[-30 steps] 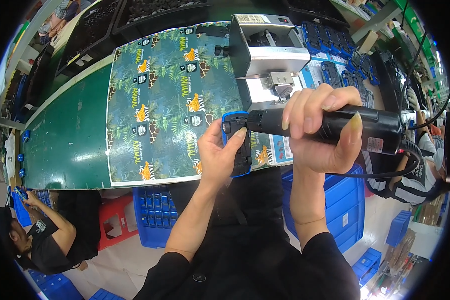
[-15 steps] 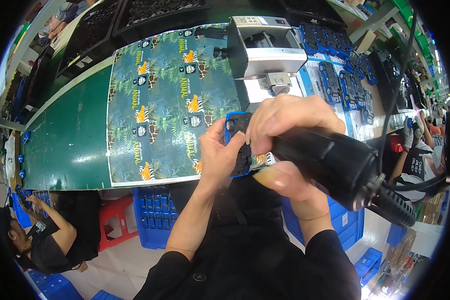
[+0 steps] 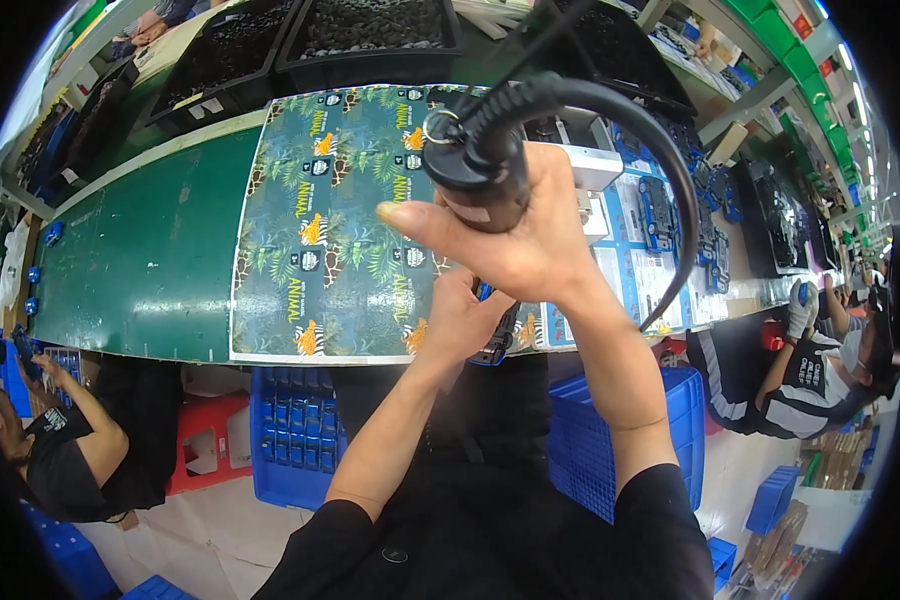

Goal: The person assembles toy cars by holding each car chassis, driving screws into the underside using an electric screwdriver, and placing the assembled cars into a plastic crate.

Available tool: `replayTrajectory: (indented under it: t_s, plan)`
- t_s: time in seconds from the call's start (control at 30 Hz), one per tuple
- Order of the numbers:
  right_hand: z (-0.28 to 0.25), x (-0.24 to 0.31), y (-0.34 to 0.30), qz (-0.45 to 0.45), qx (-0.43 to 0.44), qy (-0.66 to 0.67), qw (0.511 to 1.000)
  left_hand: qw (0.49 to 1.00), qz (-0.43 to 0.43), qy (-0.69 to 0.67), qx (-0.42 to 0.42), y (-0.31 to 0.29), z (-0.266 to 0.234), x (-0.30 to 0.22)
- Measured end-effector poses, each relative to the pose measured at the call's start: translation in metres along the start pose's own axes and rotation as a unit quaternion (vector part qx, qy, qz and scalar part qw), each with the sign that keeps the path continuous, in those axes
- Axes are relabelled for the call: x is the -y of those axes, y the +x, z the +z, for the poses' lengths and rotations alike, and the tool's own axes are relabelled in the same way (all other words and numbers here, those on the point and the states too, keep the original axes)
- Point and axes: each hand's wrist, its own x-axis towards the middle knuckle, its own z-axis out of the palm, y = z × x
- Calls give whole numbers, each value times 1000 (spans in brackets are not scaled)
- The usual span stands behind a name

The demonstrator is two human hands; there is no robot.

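My right hand (image 3: 540,240) is wrapped round a black electric screwdriver (image 3: 478,190), held upright above the bench. A thick cable loops from its top down to the right. My left hand (image 3: 458,325) grips a toy car (image 3: 500,342) at the bench's near edge, its black underside turned up and a bit of blue body showing. My right hand and the screwdriver hide the car's far part and the screwdriver's tip. Behind my right hand stands a silver metal machine (image 3: 602,168), mostly covered from sight.
A patterned jungle sheet (image 3: 300,290) covers part of the green bench (image 3: 150,270). Several blue toy cars (image 3: 658,212) lie on the right. Black bins (image 3: 370,68) of small dark parts stand at the back. Blue crates (image 3: 620,430) sit below; people work on both sides.
My right hand has swung the screwdriver from a slanted hold, pointing left, to upright above the toy car. My left hand still holds the car. The view has shifted slightly.
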Motion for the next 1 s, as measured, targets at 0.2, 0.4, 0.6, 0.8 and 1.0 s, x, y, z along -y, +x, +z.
replayTrajectory:
  t_s: [0.2, 0.4, 0.6, 0.8, 1.0]
  plan:
    - [-4, -1, 13, 97, 20, 42, 994, 999, -12, -18, 27, 0, -1, -5]
    - [-4, -8, 37, 138, 43, 40, 989, 993, -93, -36, 64, -1, 1, -13]
    - [-12, -22, 45, 230, 99, 55, 966, 988, -102, -80, 83, -3, 0, -18]
    - [-40, -3, 25, 109, 37, 95, 989, 988, -105, -88, 69, -2, -2, -16]
    - [-52, -4, -20, 53, -112, 211, 970, 987, -116, -95, 64, 0, -7, -11]
